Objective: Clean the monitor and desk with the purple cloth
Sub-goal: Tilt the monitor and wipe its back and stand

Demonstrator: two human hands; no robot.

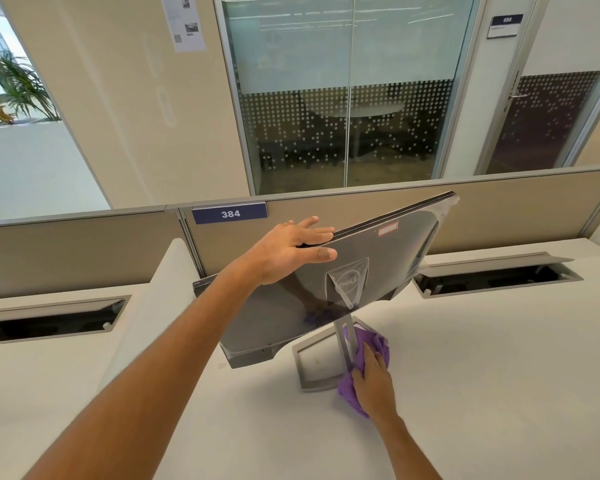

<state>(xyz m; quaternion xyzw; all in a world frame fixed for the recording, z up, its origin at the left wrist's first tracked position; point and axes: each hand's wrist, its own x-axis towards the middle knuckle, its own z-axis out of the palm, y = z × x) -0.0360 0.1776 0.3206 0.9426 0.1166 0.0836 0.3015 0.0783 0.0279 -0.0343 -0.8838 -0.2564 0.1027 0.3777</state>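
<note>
A person's left hand (288, 251) held the top edge of a tilted monitor (378, 265), its fingers (314, 233) lying nearly straight over the upper rim while the thumb lay flat against the glossy dark back panel. The panel leaned steeply, its right corner raised toward the beige partition (499, 209) and its left corner dropped low near the counter (482, 375). A maker's logo sat at the centre of the back, above the slim silver neck of the stand (349, 337), and a small red-edged sticker (388, 229) showed near the upper edge (its wording too small to read).

The right hand (373, 379) pressed the purple cloth (374, 344) against the right side of the stand's neck and square base (314, 367), fingers fairly flat on the bunched fabric, with folds of it spilling out above and below the hand. The cloth lay on the white counter just beside the base, touching it. A faint purple reflection of it showed in the monitor's glossy back.

Two open cable hatches were set into the counter, one at the left (49, 318) and one at the right (496, 275). A blue plate reading 384 (230, 213) was fixed to the partition's top rail. Beyond it stood a glass-walled room with a dotted film (343, 133).
</note>
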